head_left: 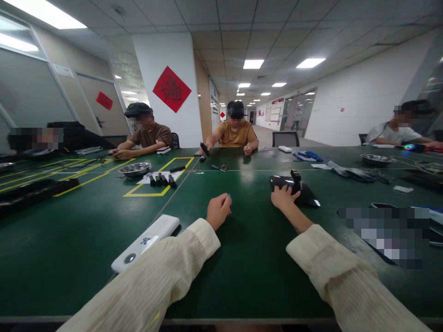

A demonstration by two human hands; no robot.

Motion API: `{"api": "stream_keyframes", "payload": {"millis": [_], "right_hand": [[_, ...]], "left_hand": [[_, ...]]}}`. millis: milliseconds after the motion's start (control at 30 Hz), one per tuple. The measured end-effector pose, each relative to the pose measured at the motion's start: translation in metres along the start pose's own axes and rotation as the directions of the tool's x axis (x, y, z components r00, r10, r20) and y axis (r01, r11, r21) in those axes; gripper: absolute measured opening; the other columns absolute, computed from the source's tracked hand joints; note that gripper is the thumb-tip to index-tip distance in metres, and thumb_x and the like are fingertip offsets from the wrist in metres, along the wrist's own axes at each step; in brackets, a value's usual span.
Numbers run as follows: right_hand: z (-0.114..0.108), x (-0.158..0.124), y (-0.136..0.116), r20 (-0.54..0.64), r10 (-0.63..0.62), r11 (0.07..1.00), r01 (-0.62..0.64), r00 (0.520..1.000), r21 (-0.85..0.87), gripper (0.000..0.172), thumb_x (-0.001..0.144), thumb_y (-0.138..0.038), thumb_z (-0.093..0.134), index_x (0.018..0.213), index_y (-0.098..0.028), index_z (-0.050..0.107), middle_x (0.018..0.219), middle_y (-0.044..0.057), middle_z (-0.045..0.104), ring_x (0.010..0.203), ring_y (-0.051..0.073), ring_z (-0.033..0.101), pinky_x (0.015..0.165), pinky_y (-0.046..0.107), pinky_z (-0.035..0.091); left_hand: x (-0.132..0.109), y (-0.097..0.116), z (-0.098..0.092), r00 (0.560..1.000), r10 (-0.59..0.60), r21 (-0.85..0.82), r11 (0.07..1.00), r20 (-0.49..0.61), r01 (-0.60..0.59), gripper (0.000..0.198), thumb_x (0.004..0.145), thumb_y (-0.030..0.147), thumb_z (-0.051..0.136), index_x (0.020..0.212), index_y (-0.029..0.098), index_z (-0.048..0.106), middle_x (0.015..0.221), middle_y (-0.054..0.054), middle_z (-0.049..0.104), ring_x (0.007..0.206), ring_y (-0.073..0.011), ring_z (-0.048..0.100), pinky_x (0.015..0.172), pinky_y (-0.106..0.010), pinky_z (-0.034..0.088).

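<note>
A single head-worn view looks forward and down across a green desk (249,272). The wearer's sleeves (166,267) are close, low in frame; the ceiling (221,18) is above.

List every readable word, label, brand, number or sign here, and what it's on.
"26": white device, as best I can read.
Red diamond on the pillar: dark characters, not clearly legible.
Red sign on the door: too blurred.
Distant wall panels: too small.
No brand legible.
</note>
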State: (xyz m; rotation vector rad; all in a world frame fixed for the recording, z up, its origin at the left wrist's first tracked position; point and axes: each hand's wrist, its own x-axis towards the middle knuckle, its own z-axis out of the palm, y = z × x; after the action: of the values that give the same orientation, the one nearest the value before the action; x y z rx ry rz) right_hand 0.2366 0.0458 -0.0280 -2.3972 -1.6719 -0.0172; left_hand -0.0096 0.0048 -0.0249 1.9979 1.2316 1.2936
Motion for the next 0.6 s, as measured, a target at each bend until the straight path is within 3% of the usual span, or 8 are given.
{"api": "stream_keyframes", "payload": {"millis": [267, 467, 600], "right_hand": [[0.001, 0.027, 0.058, 0.016, 0.152, 0.988, -0.153, 0.988, 0.021, 0.047, 0.088, -0.017, 0.027, 0.131, -0.019, 0.045, 0.144, 0.018, 0.03, 0.133, 0.038, 0.019, 0.094, 0.07, 0.012], [0.004, 0.035, 0.079, -0.065, 0.175, 0.984, -0.173, 0.982, 0.027, 0.045, 0.087, -0.014, 0.028, 0.124, -0.016, 0.053, 0.134, 0.017, 0.042, 0.128, 0.037, 0.028, 0.096, 0.067, 0.013], [0.0, 0.036, 0.085, -0.113, 0.155, 0.988, -0.156, 0.981, 0.0, 0.041, 0.085, -0.013, 0.031, 0.116, -0.014, 0.059, 0.124, 0.018, 0.051, 0.121, 0.035, 0.038, 0.094, 0.063, 0.023]], "left_hand": [[-0.001, 0.004, -0.001, 0.998, -0.016, 0.0, 1.0, 0.058, 0.016, 0.033, 0.084, 0.036, 0.036, 0.058, 0.02, 0.045, 0.039, 0.006, 0.045, 0.041, -0.0108, 0.05, 0.048, -0.021, 0.033], [-0.002, 0.005, 0.0, 0.997, -0.01, 0.015, 1.0, 0.082, 0.008, 0.033, 0.085, 0.035, 0.036, 0.058, 0.019, 0.045, 0.039, 0.006, 0.045, 0.041, -0.0106, 0.05, 0.048, -0.021, 0.034], [-0.002, 0.006, -0.001, 0.997, 0.004, 0.038, 0.999, 0.08, -0.007, 0.034, 0.085, 0.035, 0.035, 0.057, 0.019, 0.045, 0.04, 0.005, 0.046, 0.044, -0.0112, 0.053, 0.051, -0.022, 0.035]]}}
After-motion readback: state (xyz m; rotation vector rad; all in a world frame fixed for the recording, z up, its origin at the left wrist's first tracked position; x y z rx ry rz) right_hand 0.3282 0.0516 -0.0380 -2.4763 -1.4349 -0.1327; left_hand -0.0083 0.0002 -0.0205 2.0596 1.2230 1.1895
